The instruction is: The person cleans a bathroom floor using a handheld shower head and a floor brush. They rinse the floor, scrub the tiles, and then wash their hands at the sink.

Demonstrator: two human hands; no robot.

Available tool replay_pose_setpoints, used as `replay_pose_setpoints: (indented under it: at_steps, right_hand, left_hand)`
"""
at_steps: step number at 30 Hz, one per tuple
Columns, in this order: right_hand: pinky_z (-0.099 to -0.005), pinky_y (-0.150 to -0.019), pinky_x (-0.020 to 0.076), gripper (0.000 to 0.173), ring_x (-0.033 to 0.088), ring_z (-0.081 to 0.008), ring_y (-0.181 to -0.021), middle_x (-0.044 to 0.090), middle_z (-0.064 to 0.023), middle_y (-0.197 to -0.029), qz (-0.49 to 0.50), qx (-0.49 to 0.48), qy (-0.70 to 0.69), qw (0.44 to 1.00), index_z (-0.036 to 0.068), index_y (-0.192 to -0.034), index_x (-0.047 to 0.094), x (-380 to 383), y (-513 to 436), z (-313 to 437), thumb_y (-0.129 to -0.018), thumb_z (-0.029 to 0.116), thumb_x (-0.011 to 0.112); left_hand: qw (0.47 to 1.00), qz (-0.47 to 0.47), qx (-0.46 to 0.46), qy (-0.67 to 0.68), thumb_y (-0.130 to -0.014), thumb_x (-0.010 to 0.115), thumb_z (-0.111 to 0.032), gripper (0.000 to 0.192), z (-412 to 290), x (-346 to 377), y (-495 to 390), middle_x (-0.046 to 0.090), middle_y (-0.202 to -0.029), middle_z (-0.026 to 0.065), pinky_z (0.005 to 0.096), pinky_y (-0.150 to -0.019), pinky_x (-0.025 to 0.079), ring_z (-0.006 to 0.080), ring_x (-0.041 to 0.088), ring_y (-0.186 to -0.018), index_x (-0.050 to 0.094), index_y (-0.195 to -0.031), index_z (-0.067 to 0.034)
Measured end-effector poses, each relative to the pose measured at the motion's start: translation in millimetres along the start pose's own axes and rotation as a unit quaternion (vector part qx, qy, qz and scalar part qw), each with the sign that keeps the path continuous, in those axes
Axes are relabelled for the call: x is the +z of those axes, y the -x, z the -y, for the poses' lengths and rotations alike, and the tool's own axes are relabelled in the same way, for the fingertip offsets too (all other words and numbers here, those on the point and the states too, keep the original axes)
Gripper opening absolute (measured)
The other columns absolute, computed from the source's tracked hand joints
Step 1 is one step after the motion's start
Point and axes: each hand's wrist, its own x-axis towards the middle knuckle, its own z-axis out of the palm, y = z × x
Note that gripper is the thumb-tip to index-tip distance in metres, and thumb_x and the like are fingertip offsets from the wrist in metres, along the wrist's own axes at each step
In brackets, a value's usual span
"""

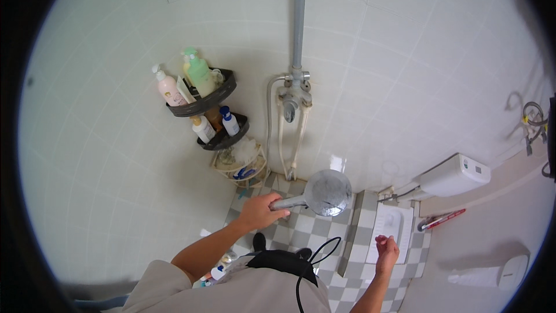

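My left hand [260,212] grips the handle of a round grey shower head [328,192], holding it out over the tiled floor. The broad disc faces up toward me, with dark marks and a bright glint near its lower edge. My right hand [386,250] is raised at the right, in front of the white squat toilet [393,221]. Its fingers are curled; nothing plainly shows in them, though their inner side is hard to make out. Behind the shower head, a shower mixer valve [293,98] with a hose [269,126] is mounted on the wall.
Black corner shelves [204,105] carry pump bottles, including a green bottle [200,74]. A wire rack [226,176] stands below them. At right are a white cistern [454,176], a red-handled brush [443,219] and a raised tiled step [354,243]. A black cord [323,250] hangs before me.
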Motion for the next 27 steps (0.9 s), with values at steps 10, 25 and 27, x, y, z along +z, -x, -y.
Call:
replay_pose_setpoints:
  at_steps: [10,25,27]
  right_hand:
    - [-0.0455,-0.102,0.0448,0.056,0.054,-0.0317,-0.123,0.049,-0.0203,-0.139,0.067,-0.239,0.299,0.921,0.006,-0.141,0.045,46.1,35.1,28.4,-0.088,0.013,0.061]
    - [-0.0337,-0.098,0.0422,0.013,0.055,-0.0249,-0.114,0.056,-0.0142,-0.13,0.058,-0.123,0.251,0.959,0.0,-0.094,0.066,36.7,10.4,-12.8,-0.086,0.008,0.058]
    - [-0.0401,-0.106,0.0381,0.023,0.047,-0.0344,-0.129,0.046,-0.0235,-0.143,0.09,-0.178,0.26,0.945,-0.002,-0.103,0.065,35.2,11.4,-22.0,-0.082,0.007,0.061]
  left_hand:
    - [1.0,-0.005,0.015,0.023,-0.078,0.079,-0.041,0.047,14.9,-6.6,2.3,0.067,-0.081,0.0091,0.0335,-0.065,0.049,0.0216,0.063,-0.071,0.066,-0.106,-0.006]
    - [0.995,0.043,0.019,0.088,-0.08,0.076,-0.041,0.045,-1.8,-1.5,6.8,0.072,-0.08,0.0054,0.0315,-0.065,0.05,0.0186,0.067,-0.071,0.065,-0.107,-0.006]
    - [0.994,0.046,0.022,0.095,-0.08,0.076,-0.041,0.046,-5.9,-0.8,6.4,0.072,-0.081,0.006,0.0316,-0.066,0.05,0.0191,0.067,-0.072,0.065,-0.108,-0.006]
